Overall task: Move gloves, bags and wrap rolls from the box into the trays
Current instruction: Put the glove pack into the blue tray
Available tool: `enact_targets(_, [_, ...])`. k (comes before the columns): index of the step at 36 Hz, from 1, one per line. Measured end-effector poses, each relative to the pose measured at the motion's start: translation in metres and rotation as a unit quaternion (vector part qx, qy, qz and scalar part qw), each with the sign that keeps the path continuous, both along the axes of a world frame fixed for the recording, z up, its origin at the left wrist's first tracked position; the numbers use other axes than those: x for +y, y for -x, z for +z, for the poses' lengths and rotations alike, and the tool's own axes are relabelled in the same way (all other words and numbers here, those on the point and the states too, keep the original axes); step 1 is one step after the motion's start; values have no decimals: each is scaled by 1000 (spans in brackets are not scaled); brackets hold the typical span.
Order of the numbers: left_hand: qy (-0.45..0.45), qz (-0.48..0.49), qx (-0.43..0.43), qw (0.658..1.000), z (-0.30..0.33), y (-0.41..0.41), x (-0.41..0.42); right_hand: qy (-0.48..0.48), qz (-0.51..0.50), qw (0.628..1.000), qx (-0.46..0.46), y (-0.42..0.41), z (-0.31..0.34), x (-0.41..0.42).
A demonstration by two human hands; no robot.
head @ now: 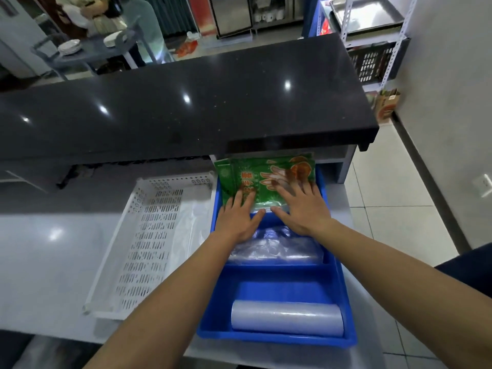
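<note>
Nearest to us, in the front compartment of the blue plastic divided tray [346, 302], we see a roll of clear plastic wrap [287, 318] lying on its side across the width. The tray sits on the pale grey surface [48, 262], touching or just beside a white perforated plastic basket [149, 235] on its left, where a thin sheet of clear plastic [191, 230] lies along the basket's right side. In the tray's middle compartment we see a crumpled bundle of clear plastic bags [277, 246], partly crossed by our left forearm. Beyond it, in the far compartment, lies a green printed packet of gloves [266, 179], its far edge tucked under the overhang of the black stone counter [186, 102]. Our left hand [239, 217] rests flat on the packet's near left part, fingers straight and together, not curled around anything. Our right hand [303, 206] lies flat on the packet's near right part, fingers spread wide and slightly blurred, pressing rather than gripping. Past the counter we see a grey table with stacked white plates [69, 46], a person standing behind it, and at the right a metal shelf rack [394, 43] holding a steel tray and a dark crate.
</note>
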State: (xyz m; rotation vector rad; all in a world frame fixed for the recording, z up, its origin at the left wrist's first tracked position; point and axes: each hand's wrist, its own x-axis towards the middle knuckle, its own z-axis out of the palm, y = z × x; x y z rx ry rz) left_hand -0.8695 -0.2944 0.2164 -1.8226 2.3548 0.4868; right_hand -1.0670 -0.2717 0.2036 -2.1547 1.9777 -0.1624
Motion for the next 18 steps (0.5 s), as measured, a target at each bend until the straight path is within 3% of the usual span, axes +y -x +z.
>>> enact_targets(8, [-2, -4, 19, 1000, 7, -6, 11, 17, -20, 1000, 0, -3, 1, 3])
enact_targets(18, [56, 42, 198, 978, 54, -84, 124, 13, 0, 996, -83, -78, 53, 76])
